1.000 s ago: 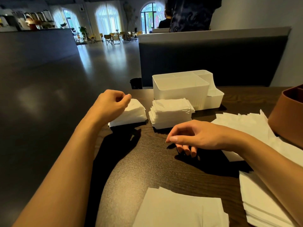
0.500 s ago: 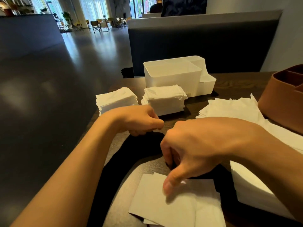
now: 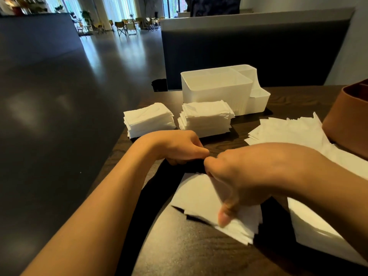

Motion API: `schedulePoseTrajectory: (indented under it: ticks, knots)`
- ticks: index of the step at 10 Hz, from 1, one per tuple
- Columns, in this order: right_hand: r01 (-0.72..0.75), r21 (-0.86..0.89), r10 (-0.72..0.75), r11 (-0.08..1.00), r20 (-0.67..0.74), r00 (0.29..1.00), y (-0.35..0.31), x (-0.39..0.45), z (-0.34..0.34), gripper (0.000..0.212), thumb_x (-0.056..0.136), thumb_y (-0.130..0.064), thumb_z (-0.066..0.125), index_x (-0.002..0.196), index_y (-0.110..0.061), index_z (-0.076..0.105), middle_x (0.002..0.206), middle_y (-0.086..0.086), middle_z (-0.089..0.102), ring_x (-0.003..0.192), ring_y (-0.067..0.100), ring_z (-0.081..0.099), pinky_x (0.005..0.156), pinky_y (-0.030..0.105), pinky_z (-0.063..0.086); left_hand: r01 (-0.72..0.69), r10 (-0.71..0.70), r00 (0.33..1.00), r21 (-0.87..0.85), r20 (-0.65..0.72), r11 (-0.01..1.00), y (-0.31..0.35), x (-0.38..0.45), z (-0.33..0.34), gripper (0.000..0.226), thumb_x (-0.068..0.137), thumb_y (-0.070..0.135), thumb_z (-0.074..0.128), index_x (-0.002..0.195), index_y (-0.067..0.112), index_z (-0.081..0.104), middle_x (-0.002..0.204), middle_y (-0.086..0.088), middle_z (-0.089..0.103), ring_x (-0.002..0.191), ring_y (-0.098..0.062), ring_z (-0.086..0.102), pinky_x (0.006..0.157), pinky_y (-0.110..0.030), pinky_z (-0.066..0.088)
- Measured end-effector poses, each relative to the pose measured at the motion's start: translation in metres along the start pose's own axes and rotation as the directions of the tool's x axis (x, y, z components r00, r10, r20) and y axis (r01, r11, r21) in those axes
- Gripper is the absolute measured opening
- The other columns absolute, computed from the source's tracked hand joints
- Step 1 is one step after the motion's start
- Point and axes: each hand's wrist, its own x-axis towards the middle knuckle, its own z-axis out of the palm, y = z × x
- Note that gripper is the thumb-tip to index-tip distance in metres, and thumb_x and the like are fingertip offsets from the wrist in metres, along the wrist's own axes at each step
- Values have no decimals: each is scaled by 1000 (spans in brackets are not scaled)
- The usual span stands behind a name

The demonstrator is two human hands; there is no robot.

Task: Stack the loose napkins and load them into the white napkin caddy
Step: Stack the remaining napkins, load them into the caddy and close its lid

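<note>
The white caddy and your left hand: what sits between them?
Head view: a napkin stack lies between caddy and left hand.

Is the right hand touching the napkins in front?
Touching. The head view shows the right hand pinching a small bunch of napkins, thumb on top, lifting its edge off the table.

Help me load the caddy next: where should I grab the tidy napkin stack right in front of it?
Take the napkin stack by its left and right sides, coming from above. It's a squared block with free space both sides; the white caddy crowds its far edge.
</note>
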Motion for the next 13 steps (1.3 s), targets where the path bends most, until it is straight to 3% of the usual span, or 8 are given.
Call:
schedulePoseTrajectory:
  ticks: [2, 3, 5, 6, 8, 10, 12, 13]
  knots:
    - [-42, 86, 40, 995, 18, 999, 19, 8, -1, 67, 78, -70, 67, 118, -18, 53, 103, 0, 65, 88, 17, 62, 68, 27, 51, -4, 5, 1000, 49, -24, 999, 3, 1, -2, 40, 101, 47, 53, 80, 19, 72, 67, -4, 52, 49, -15, 41, 49, -23, 39]
    - [25, 202, -11, 979, -74, 997, 32, 7, 8, 56, 83, -69, 64, 119, -27, 49, 107, -8, 58, 89, 9, 56, 69, 22, 47, -5, 10, 998, 91, -54, 996, 3, 1, -2, 39, 102, 49, 51, 86, 22, 76, 87, -7, 74, 69, -16, 60, 67, -32, 55]
    - [214, 379, -92, 900, -315, 945, 48, 16, 23, 44, 92, -47, 67, 128, -39, 42, 121, -15, 51, 102, 5, 53, 89, 24, 50, 24, -23, 997, 16, -75, 1000, -1, -4, -5, 38, 104, 49, 47, 101, 22, 73, 109, -13, 73, 86, -22, 63, 71, -33, 51]
    - [262, 462, -77, 847, -383, 921, 56, 20, 27, 51, 90, -39, 71, 126, -43, 35, 117, -14, 57, 95, 3, 60, 80, 21, 53, -28, 9, 989, -125, -151, 992, 4, -17, -14, 41, 99, 64, 41, 113, 34, 66, 111, 1, 70, 93, -15, 66, 78, -27, 54]
    - [247, 515, -27, 821, -397, 917, 75, 19, 27, 49, 85, -51, 74, 122, -36, 45, 107, -20, 56, 95, 6, 57, 80, 18, 49, -55, 63, 994, 87, -92, 995, 22, -20, -16, 85, 65, 79, 62, 134, 35, 41, 119, 10, 59, 106, -11, 62, 88, -28, 54]
    - [316, 425, 63, 848, -674, 736, 85, 15, 45, 74, 91, -40, 71, 150, -38, 27, 131, -13, 57, 100, -1, 59, 84, 19, 52, -344, 241, 914, -312, -325, 886, -5, 0, 8, 41, 83, 32, 83, 118, 34, 62, 110, 10, 75, 102, -8, 72, 92, -29, 59]
    - [310, 244, 51, 919, -853, 519, 91, 15, 47, 73, 89, -30, 72, 151, -24, 35, 123, 1, 66, 106, 11, 66, 91, 31, 59, -509, 358, 792, -212, -494, 834, -9, 3, 18, 33, 88, 19, 81, 117, 30, 68, 105, 15, 76, 99, -2, 71, 87, -19, 56]
    - [366, 313, 61, 876, -826, 560, 90, 20, 51, 60, 92, -38, 67, 145, -23, 44, 123, -5, 65, 106, 6, 64, 92, 27, 57, -485, 344, 778, -153, -526, 861, -10, 10, 26, 39, 82, 34, 86, 116, 29, 67, 110, 12, 72, 101, -2, 69, 94, -26, 57]
